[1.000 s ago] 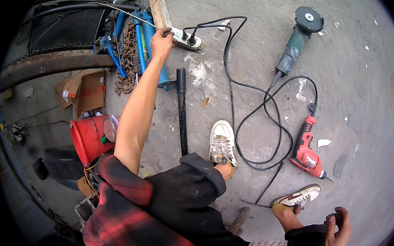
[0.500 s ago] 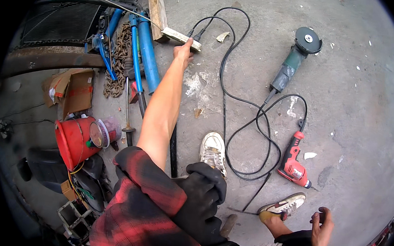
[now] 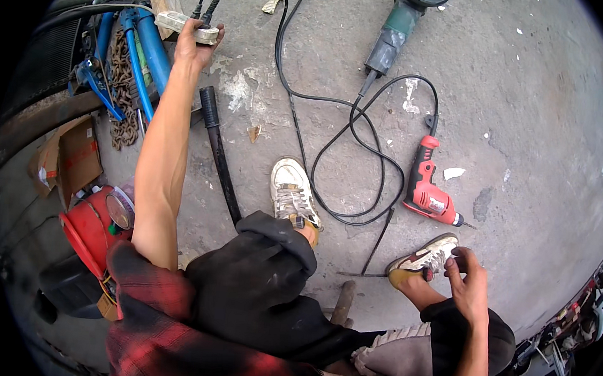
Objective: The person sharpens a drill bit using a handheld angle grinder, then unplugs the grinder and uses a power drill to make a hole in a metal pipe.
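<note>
At the far left, my left hand (image 3: 196, 49) grips the near end of a whitish power strip (image 3: 175, 23), with fingers around its side. Two black plugs (image 3: 208, 15) stand in the strip, and their cords loop away over the floor. My right hand (image 3: 469, 287) hangs beside my right shoe, fingers loosely bent and apart, with nothing visible in it. Ahead of that hand lies a red and black electric drill (image 3: 429, 188) with a thin bit. Farther off lies a dark green angle grinder (image 3: 393, 41), its disc partly cut off by the view's top edge.
Tangled black cord (image 3: 387, 159) spreads between the tools and my shoes. A black bar with a grip (image 3: 218, 154) lies left of my left shoe (image 3: 291, 191). Blue tubes (image 3: 152, 48), a rusty chain (image 3: 121, 88), a cardboard box (image 3: 76, 162) and a red bucket (image 3: 85, 229) crowd the left side.
My view has shifted, so the tools sit higher and farther left. My left hand has moved from reaching onto the strip's end to gripping it. My right hand still hangs near my right leg.
</note>
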The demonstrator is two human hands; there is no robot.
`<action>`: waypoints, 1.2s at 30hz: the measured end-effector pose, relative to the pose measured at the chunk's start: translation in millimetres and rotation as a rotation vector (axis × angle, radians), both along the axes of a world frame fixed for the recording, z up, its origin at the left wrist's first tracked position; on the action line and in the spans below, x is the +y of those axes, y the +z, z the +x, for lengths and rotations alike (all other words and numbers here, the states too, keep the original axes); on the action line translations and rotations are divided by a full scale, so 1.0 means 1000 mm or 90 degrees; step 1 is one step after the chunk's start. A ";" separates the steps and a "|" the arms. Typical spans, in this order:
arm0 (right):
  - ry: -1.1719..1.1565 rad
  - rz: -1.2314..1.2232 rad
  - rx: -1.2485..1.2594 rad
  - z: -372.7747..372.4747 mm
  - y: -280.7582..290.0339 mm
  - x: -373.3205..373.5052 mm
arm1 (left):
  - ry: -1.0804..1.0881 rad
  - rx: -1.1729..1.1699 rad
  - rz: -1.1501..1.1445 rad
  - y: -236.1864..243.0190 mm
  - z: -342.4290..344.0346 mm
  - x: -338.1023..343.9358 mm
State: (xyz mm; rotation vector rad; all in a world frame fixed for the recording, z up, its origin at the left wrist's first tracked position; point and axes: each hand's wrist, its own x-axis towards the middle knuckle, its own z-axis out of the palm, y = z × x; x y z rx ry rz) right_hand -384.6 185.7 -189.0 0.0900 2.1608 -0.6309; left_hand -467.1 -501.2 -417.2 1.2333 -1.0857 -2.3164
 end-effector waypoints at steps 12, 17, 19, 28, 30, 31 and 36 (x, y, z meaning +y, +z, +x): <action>0.547 -0.050 0.121 0.101 -0.146 -0.058 | 0.089 0.283 0.112 0.148 0.185 0.070; 0.593 0.092 0.348 0.166 -0.238 -0.090 | 0.012 0.260 0.083 0.228 0.236 0.026; 0.614 0.102 0.345 0.184 -0.244 -0.085 | -0.030 0.259 0.098 0.258 0.237 0.010; 0.420 -0.043 0.431 0.174 -0.189 -0.049 | -0.022 0.242 0.004 0.319 0.199 -0.007; 0.333 -0.100 0.458 0.168 -0.168 -0.056 | -0.023 0.272 0.043 0.315 0.199 -0.006; 0.294 -0.133 0.472 0.165 -0.157 -0.060 | -0.022 0.265 0.038 0.315 0.201 0.001; 0.226 -0.166 0.474 0.134 -0.117 -0.073 | -0.013 0.231 0.024 0.297 0.197 0.034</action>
